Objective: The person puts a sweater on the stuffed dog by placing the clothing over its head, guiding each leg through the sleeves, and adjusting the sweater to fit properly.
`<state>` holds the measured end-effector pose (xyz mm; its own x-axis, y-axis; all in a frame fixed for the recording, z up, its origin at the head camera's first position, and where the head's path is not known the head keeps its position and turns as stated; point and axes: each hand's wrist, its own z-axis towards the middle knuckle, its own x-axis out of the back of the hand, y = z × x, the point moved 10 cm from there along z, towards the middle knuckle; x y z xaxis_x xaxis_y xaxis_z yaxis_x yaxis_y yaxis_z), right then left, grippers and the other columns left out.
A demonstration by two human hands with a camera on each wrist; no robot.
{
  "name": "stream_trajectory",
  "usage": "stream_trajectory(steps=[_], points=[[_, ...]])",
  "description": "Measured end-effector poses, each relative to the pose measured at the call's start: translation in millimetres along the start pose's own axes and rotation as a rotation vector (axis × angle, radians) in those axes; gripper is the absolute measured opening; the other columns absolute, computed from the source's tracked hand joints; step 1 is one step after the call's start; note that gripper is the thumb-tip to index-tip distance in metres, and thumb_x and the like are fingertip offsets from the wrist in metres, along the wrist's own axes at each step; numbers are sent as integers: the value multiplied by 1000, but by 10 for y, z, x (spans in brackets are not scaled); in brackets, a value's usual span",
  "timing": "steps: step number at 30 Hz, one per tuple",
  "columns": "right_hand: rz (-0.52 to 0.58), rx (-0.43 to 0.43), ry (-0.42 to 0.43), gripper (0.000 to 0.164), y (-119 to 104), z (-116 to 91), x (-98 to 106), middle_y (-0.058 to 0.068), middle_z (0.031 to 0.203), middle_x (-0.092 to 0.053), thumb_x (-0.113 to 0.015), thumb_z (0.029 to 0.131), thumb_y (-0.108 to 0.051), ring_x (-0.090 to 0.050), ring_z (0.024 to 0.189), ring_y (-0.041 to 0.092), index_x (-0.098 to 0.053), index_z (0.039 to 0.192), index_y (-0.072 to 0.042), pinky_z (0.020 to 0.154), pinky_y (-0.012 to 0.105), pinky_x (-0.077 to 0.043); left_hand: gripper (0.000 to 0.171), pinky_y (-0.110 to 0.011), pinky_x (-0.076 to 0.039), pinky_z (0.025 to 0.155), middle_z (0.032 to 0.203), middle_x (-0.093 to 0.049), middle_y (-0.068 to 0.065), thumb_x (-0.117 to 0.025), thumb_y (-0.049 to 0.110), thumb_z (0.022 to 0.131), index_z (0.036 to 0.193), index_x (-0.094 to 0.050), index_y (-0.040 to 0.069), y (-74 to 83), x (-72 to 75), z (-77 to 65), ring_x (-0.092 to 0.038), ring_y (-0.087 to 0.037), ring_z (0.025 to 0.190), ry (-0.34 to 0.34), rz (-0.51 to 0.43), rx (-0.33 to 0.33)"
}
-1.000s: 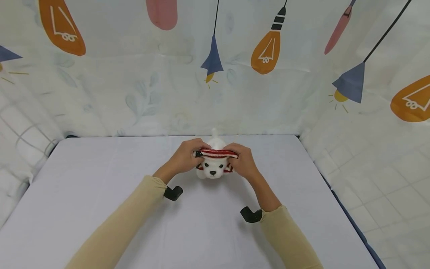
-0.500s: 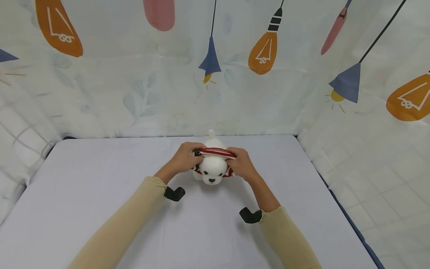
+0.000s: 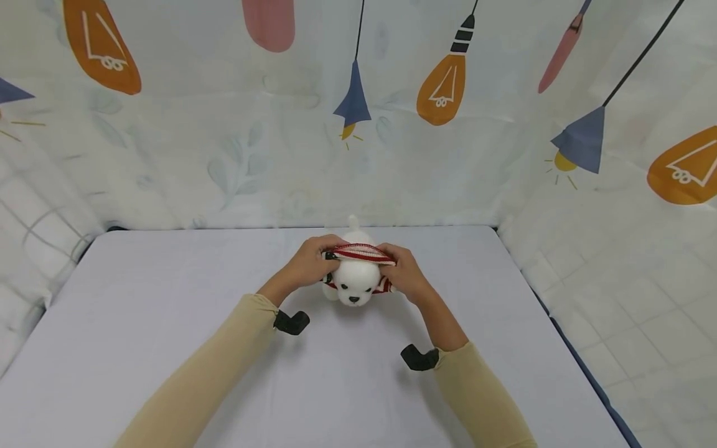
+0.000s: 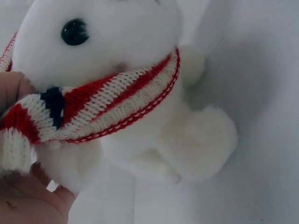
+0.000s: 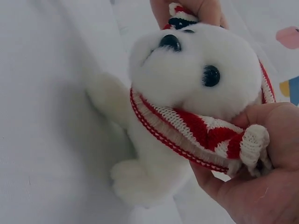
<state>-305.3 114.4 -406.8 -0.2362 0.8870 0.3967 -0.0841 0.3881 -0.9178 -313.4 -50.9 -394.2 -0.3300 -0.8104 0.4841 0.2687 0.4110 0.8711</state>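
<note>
Both hands, left hand [image 3: 307, 266] and right hand [image 3: 402, 274], grip the striped knit garment [image 3: 360, 252] (lately at its brow), now drawn behind the plush dog's [image 3: 355, 285] head.

A small white plush dog [image 3: 355, 283] stands on the table near its far edge, its black nose and eyes facing the person and its short tail up behind. A red-and-white striped knit garment [image 3: 360, 252] with a dark blue patch is stretched open over its head and neck, its lower edge lying across the chest.
</note>
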Motion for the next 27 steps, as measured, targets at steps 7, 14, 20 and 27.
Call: stream_trajectory(steps=[7,14,20,27], points=[[-31,-18,-32,37,32,29,-48,12,116,-67,-51,84,4,-61,99,21,-66,116,-6,80,34,-53,39,-44,-50,93,128,-64,-5,-59,4,84,121,-68,17,-35,-14,-28,-56,-24,121,-63,-39,39],[6,-75,-52,26,132,73,-157,5,85,-65,-50,86,5,-56,72,13,-70,101,-2,62,27,-48,30,-32,-53,75,117,-67,-8,-56,1,88,110,-71,14,-107,-82,-41,-57,-22,101,-106,-118,65],[13,-69,-16,18,153,107,-155,4,90,-62,-53,91,-2,-53,79,15,-67,102,-7,68,27,-46,31,-37,-52,81,125,-62,-7,-53,8,93,119,-65,16,-257,-28,-64,-52,-23,115,-61,-97,112],[42,-110,68,21,206,111,-35,8,114,-63,-63,92,-12,-54,100,19,-66,113,-11,80,29,-48,35,-38,-48,86,132,-56,-6,-53,14,92,126,-60,19,-380,15,-83,-47,-25,118,-52,-142,152]])
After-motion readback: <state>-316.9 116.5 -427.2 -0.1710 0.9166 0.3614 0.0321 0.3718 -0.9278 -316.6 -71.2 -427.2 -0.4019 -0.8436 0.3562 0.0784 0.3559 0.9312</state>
